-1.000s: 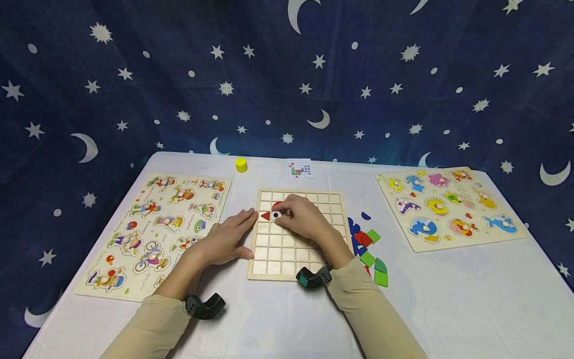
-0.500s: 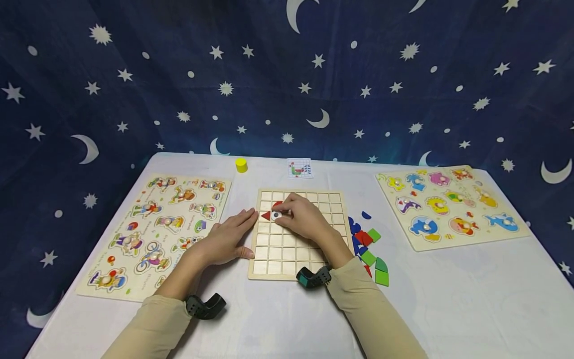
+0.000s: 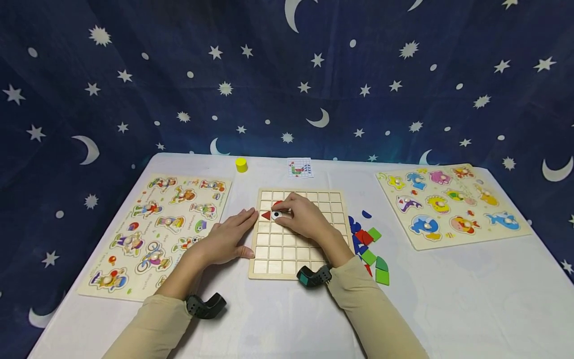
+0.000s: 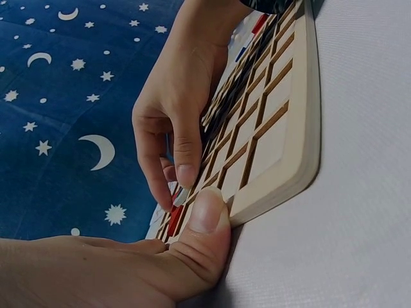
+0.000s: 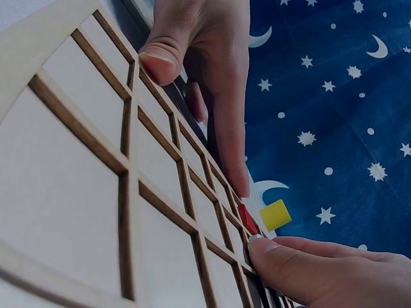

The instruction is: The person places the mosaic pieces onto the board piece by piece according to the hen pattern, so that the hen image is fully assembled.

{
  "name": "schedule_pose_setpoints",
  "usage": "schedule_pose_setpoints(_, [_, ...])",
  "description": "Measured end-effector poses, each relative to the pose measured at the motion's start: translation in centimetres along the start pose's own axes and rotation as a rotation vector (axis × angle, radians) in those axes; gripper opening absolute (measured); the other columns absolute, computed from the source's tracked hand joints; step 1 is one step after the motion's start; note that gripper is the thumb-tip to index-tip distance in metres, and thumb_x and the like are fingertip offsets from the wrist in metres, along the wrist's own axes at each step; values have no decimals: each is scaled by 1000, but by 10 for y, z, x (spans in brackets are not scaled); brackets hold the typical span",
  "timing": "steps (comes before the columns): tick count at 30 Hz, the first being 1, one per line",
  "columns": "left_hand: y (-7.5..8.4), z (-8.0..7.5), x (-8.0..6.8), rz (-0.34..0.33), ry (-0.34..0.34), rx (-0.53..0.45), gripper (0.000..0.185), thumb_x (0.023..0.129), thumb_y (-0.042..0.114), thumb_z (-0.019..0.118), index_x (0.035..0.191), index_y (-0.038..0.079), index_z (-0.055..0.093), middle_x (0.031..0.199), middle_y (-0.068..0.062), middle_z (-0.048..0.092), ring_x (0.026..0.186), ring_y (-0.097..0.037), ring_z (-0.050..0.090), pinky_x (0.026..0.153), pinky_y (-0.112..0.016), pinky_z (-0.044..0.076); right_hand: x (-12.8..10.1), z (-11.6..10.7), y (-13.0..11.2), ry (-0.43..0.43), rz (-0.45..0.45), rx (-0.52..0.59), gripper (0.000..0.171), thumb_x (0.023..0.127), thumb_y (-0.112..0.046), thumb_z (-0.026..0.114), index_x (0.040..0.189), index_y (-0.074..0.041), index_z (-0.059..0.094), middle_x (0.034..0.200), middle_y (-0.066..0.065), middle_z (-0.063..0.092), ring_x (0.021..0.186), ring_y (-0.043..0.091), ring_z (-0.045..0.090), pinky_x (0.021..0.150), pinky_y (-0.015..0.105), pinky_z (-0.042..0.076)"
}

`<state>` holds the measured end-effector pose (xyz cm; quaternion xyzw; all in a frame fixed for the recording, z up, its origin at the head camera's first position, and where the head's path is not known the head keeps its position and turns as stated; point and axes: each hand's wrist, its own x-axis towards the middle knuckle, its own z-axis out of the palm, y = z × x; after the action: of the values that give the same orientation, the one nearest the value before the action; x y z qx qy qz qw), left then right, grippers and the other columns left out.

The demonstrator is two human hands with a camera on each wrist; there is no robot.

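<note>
Keeping the places they have a second earlier, both hands lie over the grid board (image 3: pixel 289 253), and only the head view shifts slightly. Nearest, the left hand (image 3: pixel 227 239) is spread, its fingers straight along the board's left side and its thumb on the frame. The right hand (image 3: pixel 306 217) is narrowed to a pinch, thumb and index finger holding one white piece (image 3: pixel 275 216). That piece is pale and carries a black dot like an eye; its outline is partly covered by the fingers. It sits on the board in the third row from the far edge, second column from the left, just beside one flat red triangle (image 3: pixel 266 215). One red piece (image 3: pixel 277 203) shows just beyond it, mostly hidden by the hand.

Right of the board lie the loose pieces: three green squares (image 3: pixel 382 276), one darker green rounded piece (image 3: pixel 381 264), some red pieces (image 3: pixel 363 238), and blue pieces (image 3: pixel 356 228) that overlap too much to count, with one blue half-circle (image 3: pixel 366 214) apart from them. Two knob puzzles flank the board, a sports puzzle (image 3: pixel 145 229) on the left and a sea-animal puzzle (image 3: pixel 448 207) on the right. Farther off stand one yellow cylinder (image 3: pixel 241 165) and one pattern card (image 3: pixel 299 168); behind hangs one dark blue star-and-moon cloth (image 3: pixel 264 65)
</note>
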<state>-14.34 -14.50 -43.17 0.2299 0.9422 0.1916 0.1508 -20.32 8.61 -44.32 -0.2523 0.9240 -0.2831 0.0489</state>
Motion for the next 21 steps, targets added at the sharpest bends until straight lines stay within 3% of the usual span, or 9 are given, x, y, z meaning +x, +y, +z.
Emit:
schedule_pose_setpoints(9, [-1,0,0,-1,1,-3,96,78,48,67,153,12,20,160,-10,17,146,-34,18,101,-73,25,2,-2,1,26,2,39,25,85,-29,72,108,-20,72,90,-1,58,79,12,53,73,28,46])
schedule_pose_setpoints(21, [-2,1,1,-3,0,-4,95,78,48,66,153,11,20,160,-10,17,146,-34,18,101,-73,24,2,0,-1,38,23,11,19,84,-28,73,101,-20,72,92,-1,58,79,14,52,75,29,45])
